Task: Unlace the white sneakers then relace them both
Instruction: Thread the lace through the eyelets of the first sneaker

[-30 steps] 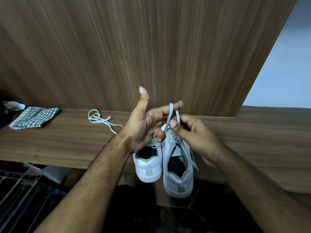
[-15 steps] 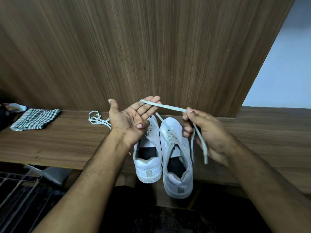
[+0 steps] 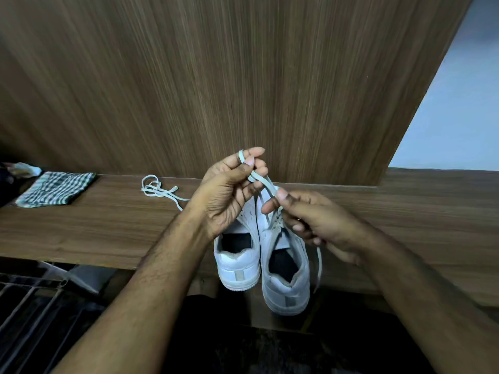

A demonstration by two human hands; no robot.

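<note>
Two white sneakers stand side by side on the wooden shelf (image 3: 102, 228), heels toward me: the left sneaker (image 3: 237, 268) and the right sneaker (image 3: 287, 282). A white lace (image 3: 263, 182) runs up from the right sneaker's eyelets. My left hand (image 3: 229, 190) is raised above the toes, its fingers curled round a loop of this lace. My right hand (image 3: 305, 214) pinches the same lace between thumb and forefinger just over the eyelets. One lace end hangs down past the right sneaker's outer side. A second, loose lace (image 3: 159, 190) lies on the shelf to the left.
A folded green checked cloth (image 3: 55, 188) lies at the shelf's far left, with dark items beyond it. A wood-grain panel rises behind the shelf. A metal rack (image 3: 29, 306) sits below at the lower left.
My left hand went from an open palm with the lace draped over its fingers to curling round a loop of it. My right hand moved back in toward the eyelets.
</note>
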